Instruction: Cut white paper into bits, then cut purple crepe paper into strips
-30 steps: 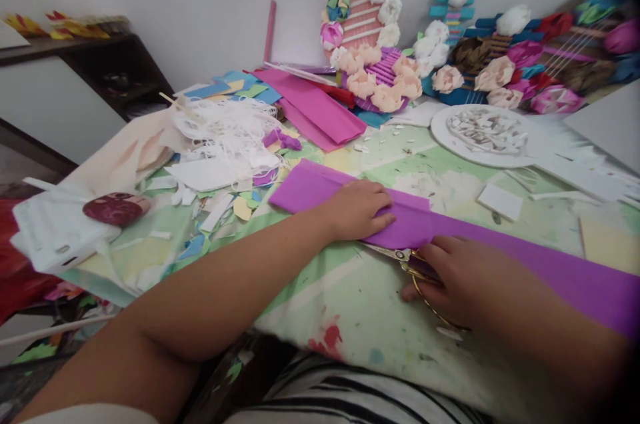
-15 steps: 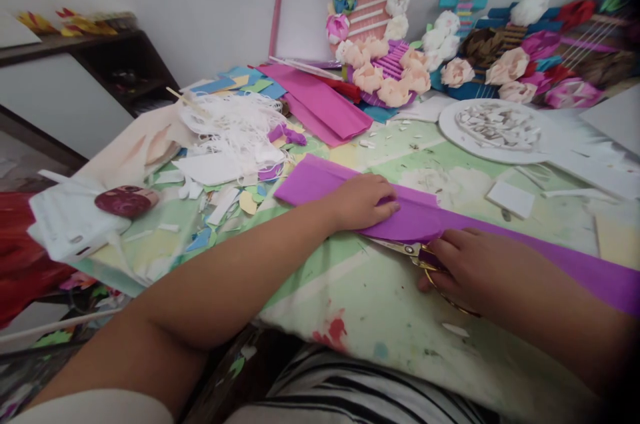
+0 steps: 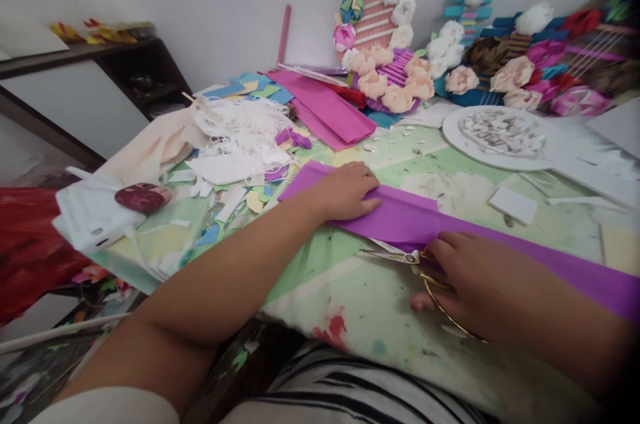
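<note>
On the paint-stained green tablecloth (image 3: 320, 284), my flattened left hand (image 3: 351, 191) presses the long folded purple paper strip (image 3: 405, 216), likely light, soft and easily creased, best pinned near its edge, while my right hand (image 3: 467, 277) grips gold-handled metal scissors (image 3: 413, 258), finger placement unclear.

Wht. string pile (image 3: 245, 124) L of folded pink paper (image 3: 325, 107) — rnd. wht. board (image 3: 453, 137) w/ scraps (image 3: 503, 131), to R.

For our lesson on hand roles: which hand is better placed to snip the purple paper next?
Probably the right hand: it holds the scissors, blades parted beside the purple paper's near edge. The left hand rests on that paper.
</note>
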The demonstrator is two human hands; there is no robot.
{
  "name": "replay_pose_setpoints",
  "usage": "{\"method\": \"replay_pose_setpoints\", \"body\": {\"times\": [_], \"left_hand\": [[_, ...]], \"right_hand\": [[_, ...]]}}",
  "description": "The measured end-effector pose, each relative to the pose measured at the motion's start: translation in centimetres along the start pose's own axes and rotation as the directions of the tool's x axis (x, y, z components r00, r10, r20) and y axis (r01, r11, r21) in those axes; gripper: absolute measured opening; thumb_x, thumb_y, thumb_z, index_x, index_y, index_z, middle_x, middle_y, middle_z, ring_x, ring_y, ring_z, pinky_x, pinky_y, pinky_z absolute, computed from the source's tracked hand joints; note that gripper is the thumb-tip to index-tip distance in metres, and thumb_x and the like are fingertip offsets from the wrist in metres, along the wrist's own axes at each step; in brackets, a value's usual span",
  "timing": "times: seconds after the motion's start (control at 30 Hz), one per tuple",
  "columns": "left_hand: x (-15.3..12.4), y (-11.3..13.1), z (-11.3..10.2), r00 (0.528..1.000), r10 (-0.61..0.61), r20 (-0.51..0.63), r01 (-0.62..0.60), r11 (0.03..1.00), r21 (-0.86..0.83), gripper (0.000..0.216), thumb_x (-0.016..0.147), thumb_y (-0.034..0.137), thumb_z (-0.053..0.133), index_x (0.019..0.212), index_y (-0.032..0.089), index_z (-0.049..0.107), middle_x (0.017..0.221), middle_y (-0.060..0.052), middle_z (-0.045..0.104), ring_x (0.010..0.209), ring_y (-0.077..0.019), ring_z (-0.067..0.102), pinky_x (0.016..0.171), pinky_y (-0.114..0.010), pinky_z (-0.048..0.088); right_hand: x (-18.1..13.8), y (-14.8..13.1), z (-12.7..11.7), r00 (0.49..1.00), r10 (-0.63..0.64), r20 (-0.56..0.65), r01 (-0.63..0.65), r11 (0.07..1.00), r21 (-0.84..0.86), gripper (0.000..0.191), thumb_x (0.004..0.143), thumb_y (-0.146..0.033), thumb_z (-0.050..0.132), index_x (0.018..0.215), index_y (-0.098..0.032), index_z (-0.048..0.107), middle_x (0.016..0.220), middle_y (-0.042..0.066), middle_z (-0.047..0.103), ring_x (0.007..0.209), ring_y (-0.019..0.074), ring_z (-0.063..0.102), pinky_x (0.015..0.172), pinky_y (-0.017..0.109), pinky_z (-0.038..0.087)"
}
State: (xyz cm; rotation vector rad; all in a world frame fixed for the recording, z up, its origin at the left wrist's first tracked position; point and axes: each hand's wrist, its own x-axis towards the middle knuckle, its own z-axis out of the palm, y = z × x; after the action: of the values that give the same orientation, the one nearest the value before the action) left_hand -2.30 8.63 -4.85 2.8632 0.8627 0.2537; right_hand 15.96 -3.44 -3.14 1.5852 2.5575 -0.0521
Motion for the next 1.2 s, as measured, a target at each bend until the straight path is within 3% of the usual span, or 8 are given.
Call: {"method": "replay_pose_setpoints", "body": {"times": [0.27, 0.43, 0.67, 1.0, 1.2], "left_hand": [[-0.3, -1.0, 1.0, 0.994, -0.095, 0.056, 0.093, 0.995, 0.045, 0.051, 0.074, 0.049, 0.025, 0.115, 0.019, 0.035, 0.118, -0.008, 0.036, 0.104, -0.0202, 0.033, 0.087, -0.035, 0.025], [-0.3, -0.9, 1.0, 0.991, -0.115, 0.073, 0.113, 0.993, 0.037, 0.052, 0.075, 0.049, 0.024, 0.116, 0.020, 0.034, 0.121, -0.007, 0.034, 0.107, -0.0208, 0.030, 0.088, -0.036, 0.023], [-0.3, -0.9, 1.0, 0.988, -0.129, 0.089, 0.124, 0.990, 0.060, 0.052, 0.074, 0.050, 0.022, 0.116, 0.021, 0.033, 0.122, -0.006, 0.032, 0.107, -0.0213, 0.030, 0.089, -0.036, 0.022], [-0.3, -1.1, 1.3, 0.990, -0.123, 0.065, 0.119, 0.990, 0.072, 0.053, 0.074, 0.052, 0.021, 0.116, 0.022, 0.033, 0.120, -0.006, 0.034, 0.107, -0.0213, 0.031, 0.089, -0.036, 0.023], [-0.3, -0.8, 0.9, 0.986, -0.137, 0.091, 0.132, 0.989, 0.064, 0.053, 0.074, 0.051, 0.021, 0.116, 0.022, 0.033, 0.121, -0.006, 0.033, 0.108, -0.0217, 0.029, 0.089, -0.038, 0.021]], "right_hand": [[0.6, -0.8, 0.4, 0.999, 0.049, -0.004, -0.049, 0.996, -0.071, 0.041, 0.064, -0.059, 0.038, 0.063, -0.020, 0.051, 0.058, 0.004, 0.051, 0.051, 0.0174, 0.046, 0.044, 0.026, 0.024], [0.5, -1.2, 0.8, 0.996, 0.075, -0.037, -0.076, 0.997, -0.027, 0.038, 0.063, -0.056, 0.042, 0.068, -0.019, 0.052, 0.063, 0.004, 0.052, 0.055, 0.0174, 0.048, 0.046, 0.026, 0.027], [0.7, -1.5, 0.9, 0.983, 0.184, 0.018, -0.184, 0.983, 0.013, 0.037, 0.064, -0.054, 0.043, 0.071, -0.019, 0.053, 0.064, 0.005, 0.054, 0.053, 0.0154, 0.048, 0.045, 0.025, 0.026], [0.8, -2.6, 1.0, 0.943, 0.331, 0.015, -0.332, 0.941, 0.073, 0.043, 0.058, -0.062, 0.042, 0.063, -0.020, 0.050, 0.061, 0.005, 0.054, 0.048, 0.0146, 0.046, 0.042, 0.025, 0.025], [0.5, -2.5, 1.0, 0.969, 0.246, -0.022, -0.243, 0.967, 0.073, 0.036, 0.062, -0.052, 0.047, 0.074, -0.019, 0.054, 0.072, 0.006, 0.054, 0.060, 0.0165, 0.049, 0.050, 0.027, 0.032]]}}
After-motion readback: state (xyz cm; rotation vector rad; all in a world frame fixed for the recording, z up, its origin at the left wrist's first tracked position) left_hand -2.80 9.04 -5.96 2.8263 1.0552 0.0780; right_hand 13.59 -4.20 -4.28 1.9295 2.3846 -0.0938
